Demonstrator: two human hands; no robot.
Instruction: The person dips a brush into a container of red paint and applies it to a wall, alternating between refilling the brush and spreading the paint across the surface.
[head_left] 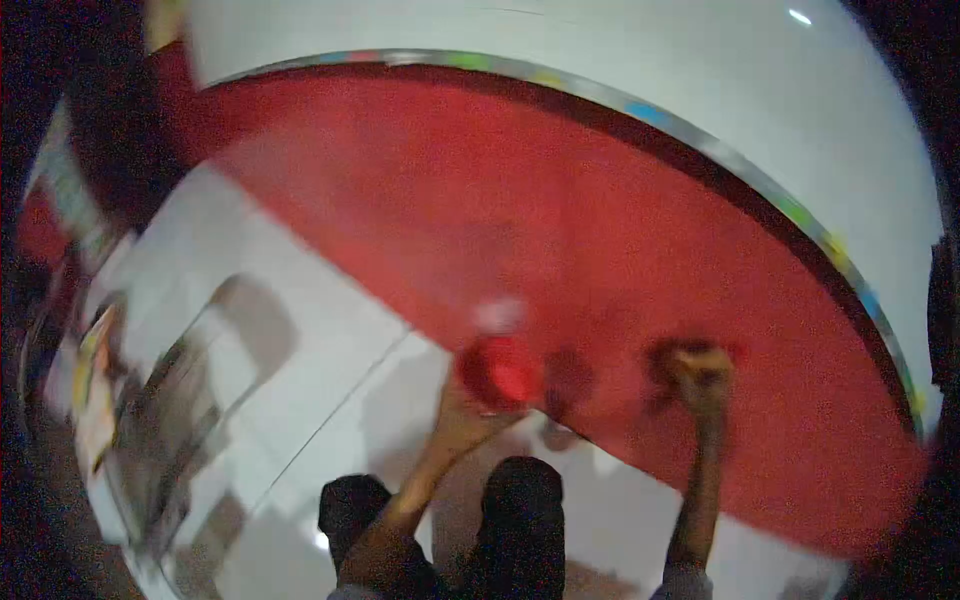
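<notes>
Flat red surface (620, 240) meets white tiled floor (340, 340). Fingers of left hand (465, 415) grip round red object (508, 372); for blurred right hand (703, 378), I cannot tell.

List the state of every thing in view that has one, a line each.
Round red object, held in the left hand; open or closed, cannot tell
Left hand, closed on that object
Right hand, blurred; whether it grips anything, cannot tell
Flat red floor area, partly shadowed
Smooth pale floor area, patchily shadowed
</notes>
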